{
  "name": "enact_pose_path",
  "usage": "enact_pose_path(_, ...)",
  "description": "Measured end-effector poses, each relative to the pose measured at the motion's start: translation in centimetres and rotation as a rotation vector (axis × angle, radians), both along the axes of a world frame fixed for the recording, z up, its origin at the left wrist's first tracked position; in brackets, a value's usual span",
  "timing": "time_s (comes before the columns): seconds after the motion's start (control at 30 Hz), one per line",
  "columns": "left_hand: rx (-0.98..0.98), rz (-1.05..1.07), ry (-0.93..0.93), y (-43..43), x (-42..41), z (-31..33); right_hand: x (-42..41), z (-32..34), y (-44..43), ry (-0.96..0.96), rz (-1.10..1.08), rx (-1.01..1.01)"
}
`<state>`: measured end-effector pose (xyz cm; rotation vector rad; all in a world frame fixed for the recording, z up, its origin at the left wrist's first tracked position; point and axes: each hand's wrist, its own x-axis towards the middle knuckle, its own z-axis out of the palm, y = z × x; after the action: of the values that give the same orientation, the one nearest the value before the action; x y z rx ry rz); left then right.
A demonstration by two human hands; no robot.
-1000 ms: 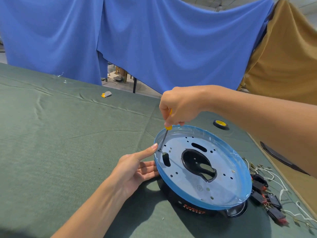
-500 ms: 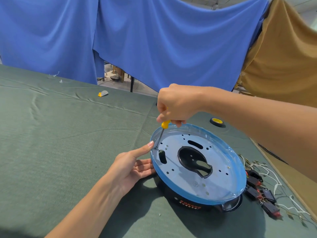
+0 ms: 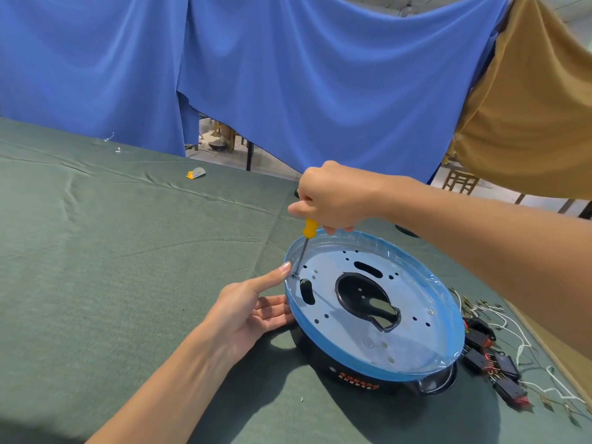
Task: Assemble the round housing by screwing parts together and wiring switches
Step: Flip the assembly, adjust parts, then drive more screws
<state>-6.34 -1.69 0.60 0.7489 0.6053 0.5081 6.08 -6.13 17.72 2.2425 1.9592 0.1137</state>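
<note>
Left grip (image 3: 243,312) spread, fingers against left side of housing (image 3: 352,338), forefinger straight, just beside screwdriver (image 3: 304,245) tip. Housing sat on table (image 3: 128,267). Screwdriver near upright, tip in hole at left rim, straight below right grip (image 3: 333,197), curled round yellow handle. Since earlier frame: same hole, more handle showing.

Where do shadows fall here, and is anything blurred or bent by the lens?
Head view: soft shadows of the left hand and round housing fall toward the viewer on the green cloth; the wide lens stretches the right forearm near the edge; nothing looks blurred.
</note>
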Motion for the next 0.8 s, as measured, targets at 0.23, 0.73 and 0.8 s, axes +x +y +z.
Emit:
enact_pose_path(0.23, 0.002, -0.012, -0.008, -0.1, -0.1, 0.0, 0.4, 1.4, -0.7, -0.019, -0.022, -0.108)
enact_pose_path(0.73, 0.011, 0.002, -0.009, -0.1, 0.0, -0.1, 0.2, 0.4, -0.2, 0.062, -0.099, -0.042)
enact_pose_path(0.8, 0.011, 0.002, -0.009, 0.0, 0.0, -0.1, 0.1, 1.3, -0.4, 0.065, -0.107, -0.138)
